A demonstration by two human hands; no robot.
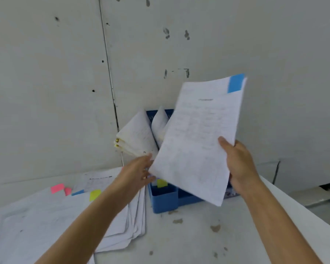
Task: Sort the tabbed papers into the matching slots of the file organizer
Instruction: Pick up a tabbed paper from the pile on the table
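While the right hand (238,164) grips the blue-tabbed papers (196,141) at their right edge, thumb curled over the front and fingers hidden behind, the sheaf is held up in the air, tilted, over the file organizer (164,199). Blue tab (236,83) sits at the sheaf's top right corner. Left hand (139,172) reaches to the sheaf's lower left corner; its fingers look fairly straight and slightly spread, tips blurred and partly behind the paper, so cannot tell if they pinch it or only touch. Organizer is blue, stands on the worktop (198,235) against the wall (46,92), mostly covered by the held sheaf. Filed papers (137,138) stand in its far slots, flopped over to the left. Yellow label (162,182) shows on a near slot, just under the sheaf's lower edge. Left of the organizer, a pile of tabbed papers (46,216) lies fanned on the worktop under the left forearm, with a pink tab (57,188), a small blue tab (78,192) and a yellow tab (95,194) at its far edge. Worktop near side has brown stains.
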